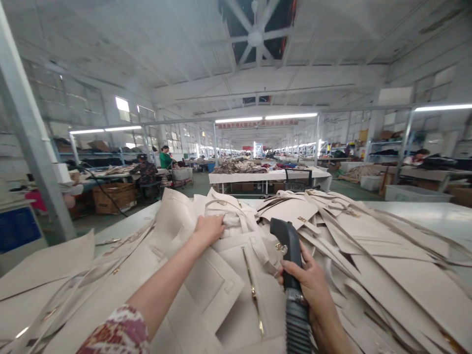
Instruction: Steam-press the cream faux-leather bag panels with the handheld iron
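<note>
- Head view: huge workshop [177, 49], white ceiling fan [255, 37] up top, a few folks at tables further back.
- Pale worktable [438, 216] right in front, mostly buried.
- Beige pieces [195, 295] heaped all over it, overlapping, straps tangled in on the right.
- Black nozzle [286, 241] on a ribbed hose [297, 324], held up over the middle of the heap.
- Right hand [308, 273] wraps the nozzle, thumb across the near side, fingers curled round it.
- Left hand [210, 228] sits on the heap's far part, fingers close together; can't tell if they're pinching anything.
- Gold zipper [252, 290] lies between the arms.
- Tiny gold clasp [280, 247] just beside the nozzle.
</note>
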Demonstrator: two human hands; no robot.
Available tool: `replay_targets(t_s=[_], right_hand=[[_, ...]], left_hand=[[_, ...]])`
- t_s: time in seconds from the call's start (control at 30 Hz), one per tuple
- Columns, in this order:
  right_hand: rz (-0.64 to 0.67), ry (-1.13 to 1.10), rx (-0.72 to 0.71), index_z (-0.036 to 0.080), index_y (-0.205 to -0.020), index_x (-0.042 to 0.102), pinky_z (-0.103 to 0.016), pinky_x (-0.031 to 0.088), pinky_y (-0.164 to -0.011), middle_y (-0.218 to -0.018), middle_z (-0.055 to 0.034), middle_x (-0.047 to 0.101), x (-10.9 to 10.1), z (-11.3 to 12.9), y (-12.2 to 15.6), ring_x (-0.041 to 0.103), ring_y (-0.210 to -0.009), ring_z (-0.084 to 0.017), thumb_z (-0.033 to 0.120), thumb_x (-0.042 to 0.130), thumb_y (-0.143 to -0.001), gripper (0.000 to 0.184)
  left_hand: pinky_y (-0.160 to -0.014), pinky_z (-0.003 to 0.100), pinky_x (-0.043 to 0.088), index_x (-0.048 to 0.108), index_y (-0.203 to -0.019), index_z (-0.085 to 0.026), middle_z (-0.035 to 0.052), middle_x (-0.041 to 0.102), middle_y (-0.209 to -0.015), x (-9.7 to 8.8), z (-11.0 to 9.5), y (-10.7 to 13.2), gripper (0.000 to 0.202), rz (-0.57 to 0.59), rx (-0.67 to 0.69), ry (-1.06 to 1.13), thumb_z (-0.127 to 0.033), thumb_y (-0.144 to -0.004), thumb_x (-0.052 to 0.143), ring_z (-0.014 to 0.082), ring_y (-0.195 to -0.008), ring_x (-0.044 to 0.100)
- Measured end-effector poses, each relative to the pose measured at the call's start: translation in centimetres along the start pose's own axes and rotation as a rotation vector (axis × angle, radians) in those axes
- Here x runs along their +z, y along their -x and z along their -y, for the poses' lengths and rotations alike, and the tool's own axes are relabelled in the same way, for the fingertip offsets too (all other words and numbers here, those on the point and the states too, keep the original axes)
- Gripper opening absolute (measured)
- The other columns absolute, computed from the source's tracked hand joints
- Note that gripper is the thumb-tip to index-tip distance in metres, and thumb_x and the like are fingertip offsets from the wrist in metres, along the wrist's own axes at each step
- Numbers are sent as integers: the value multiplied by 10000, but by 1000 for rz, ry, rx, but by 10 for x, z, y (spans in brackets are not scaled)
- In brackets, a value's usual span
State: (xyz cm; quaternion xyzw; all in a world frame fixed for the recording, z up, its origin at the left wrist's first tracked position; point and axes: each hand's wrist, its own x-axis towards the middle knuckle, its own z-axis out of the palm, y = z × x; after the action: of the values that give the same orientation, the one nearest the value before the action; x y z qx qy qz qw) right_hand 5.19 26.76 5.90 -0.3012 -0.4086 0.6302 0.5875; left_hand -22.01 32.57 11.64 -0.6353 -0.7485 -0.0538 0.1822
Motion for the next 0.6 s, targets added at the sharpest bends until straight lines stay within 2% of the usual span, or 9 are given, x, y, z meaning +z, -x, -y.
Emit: replay_targets(t_s=[0.13, 0.27, 0.4, 0.53, 0.6], right_hand=[[-1, -25, 9, 155, -1349, 250, -256, 439, -382, -488, -11, 617, -8, -1, 3, 536, -392, -174, 289, 746, -556, 944], [-44, -21, 2, 170, -1336, 280, -265, 452, -382, -492, -9, 621, -16, 5, 6, 546, -391, -181, 292, 752, -535, 938], [-93, -17, 6, 202, -1329, 289, -270, 459, -386, -495, 8, 615, -17, 11, 9, 557, -402, -191, 289, 762, -525, 937], [-65, -18, 19, 186, -1337, 279, -248, 445, -380, -505, -4, 620, -14, 12, 11, 555, -407, -183, 298, 760, -533, 943], [-46, -13, 23, 172, -1333, 286, -237, 443, -385, -509, -9, 621, -13, 13, 12, 554, -415, -178, 296, 762, -537, 936]], left_hand=[[-735, 367, 459, 516, -1071, -145, 79, 602, -971, 1, 17, -22, 315, 117, -239, 46, -368, -868, 426, 190, -857, 581], [-781, 373, 465, 550, -1020, -140, 70, 579, -1013, 0, 30, -44, 296, 189, -379, 81, -370, -841, 497, 175, -896, 565], [-790, 377, 464, 558, -1014, -143, 64, 581, -1020, 3, 49, -58, 310, 159, -381, 135, -388, -828, 514, 181, -912, 563], [-812, 388, 456, 504, -1115, -149, 75, 539, -1115, 14, 62, -71, 332, 50, -362, 182, -358, -860, 467, 190, -965, 542], [-821, 402, 453, 493, -1127, -149, 83, 525, -1132, 22, 65, -78, 332, 32, -372, 181, -337, -854, 484, 199, -982, 533]])
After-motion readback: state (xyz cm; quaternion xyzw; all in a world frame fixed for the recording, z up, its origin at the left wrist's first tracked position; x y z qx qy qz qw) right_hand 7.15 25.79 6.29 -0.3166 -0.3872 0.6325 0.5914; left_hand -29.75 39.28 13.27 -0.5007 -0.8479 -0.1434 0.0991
